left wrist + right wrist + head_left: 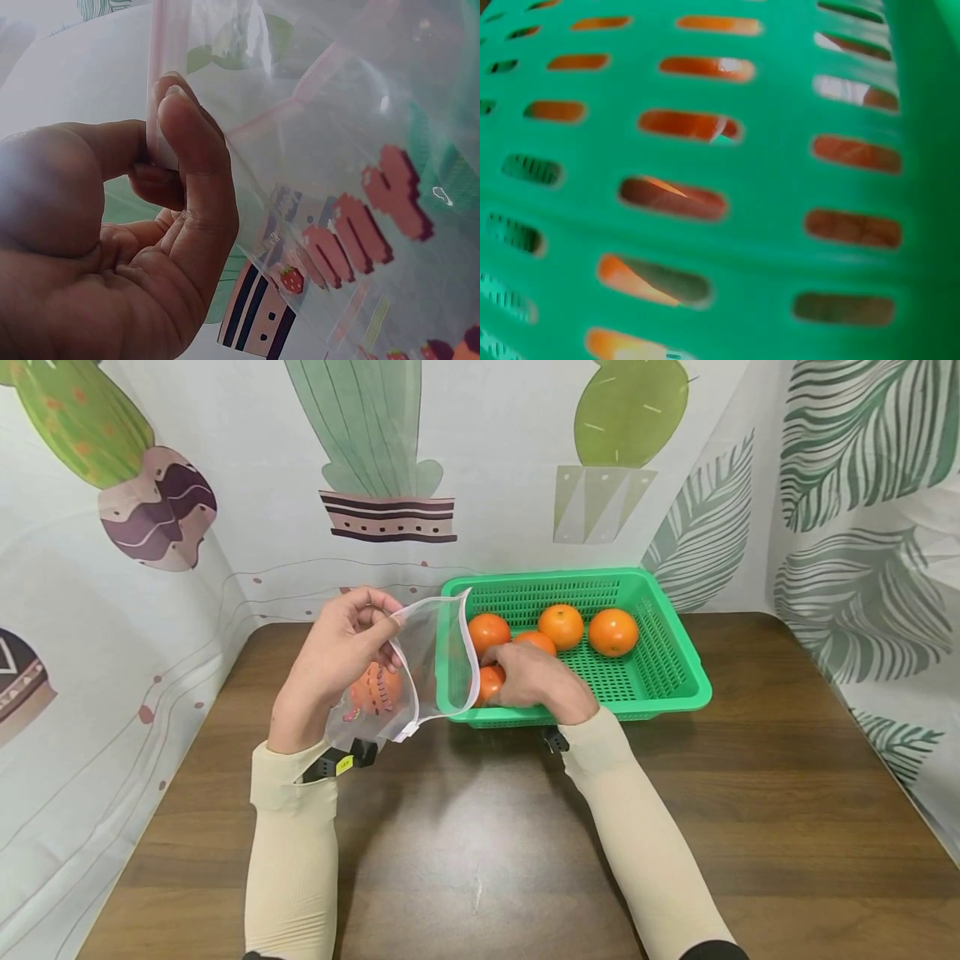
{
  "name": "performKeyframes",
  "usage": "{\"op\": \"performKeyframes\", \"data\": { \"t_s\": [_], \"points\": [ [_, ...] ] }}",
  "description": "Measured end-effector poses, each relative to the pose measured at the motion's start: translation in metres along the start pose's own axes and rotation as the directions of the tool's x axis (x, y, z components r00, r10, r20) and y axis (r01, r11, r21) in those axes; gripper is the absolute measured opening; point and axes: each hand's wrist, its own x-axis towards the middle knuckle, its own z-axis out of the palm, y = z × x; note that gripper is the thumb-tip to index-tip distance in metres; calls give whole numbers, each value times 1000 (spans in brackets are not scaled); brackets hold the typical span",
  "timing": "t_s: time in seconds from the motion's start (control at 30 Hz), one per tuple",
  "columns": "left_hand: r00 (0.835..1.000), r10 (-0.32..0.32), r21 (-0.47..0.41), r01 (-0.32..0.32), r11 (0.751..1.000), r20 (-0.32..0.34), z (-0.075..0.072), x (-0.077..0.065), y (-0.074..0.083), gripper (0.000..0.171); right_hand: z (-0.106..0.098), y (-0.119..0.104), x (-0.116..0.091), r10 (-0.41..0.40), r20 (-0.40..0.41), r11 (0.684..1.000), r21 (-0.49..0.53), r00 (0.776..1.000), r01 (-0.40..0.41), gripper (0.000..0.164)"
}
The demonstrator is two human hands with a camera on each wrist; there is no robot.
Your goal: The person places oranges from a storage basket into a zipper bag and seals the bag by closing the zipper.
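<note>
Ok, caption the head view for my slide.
Left fingers pinch a zip bag; right fingers grasp an orange in a green basket.

The clear printed bag (433,656) (mouth agape) tilts beside a round orange (490,686).

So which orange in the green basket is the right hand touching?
The near-left orange: the fingers of the right hand curl over it. It sits nearest the front rim of the basket; the other oranges there lie farther back.

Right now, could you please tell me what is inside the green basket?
Five oranges show in the green basket; the right hand is on the front-left one. It hides part of that orange and of the basket; anything beneath it cannot be seen.
</note>
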Motion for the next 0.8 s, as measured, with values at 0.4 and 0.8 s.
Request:
{"op": "performKeyframes", "data": {
  "t_s": [0.4, 0.8],
  "points": [
    [1000, 5, 22, -5, 1000, 2, 0, 1, -1, 16, 1, 2, 0, -28, -32, 1000, -13, 999, 28, 35],
    [1000, -1, 26, 1, 1000, 6, 0, 1, -1, 16, -2, 1, -3, -32, -50, 999, -18, 998, 31, 42]
  ]
}}
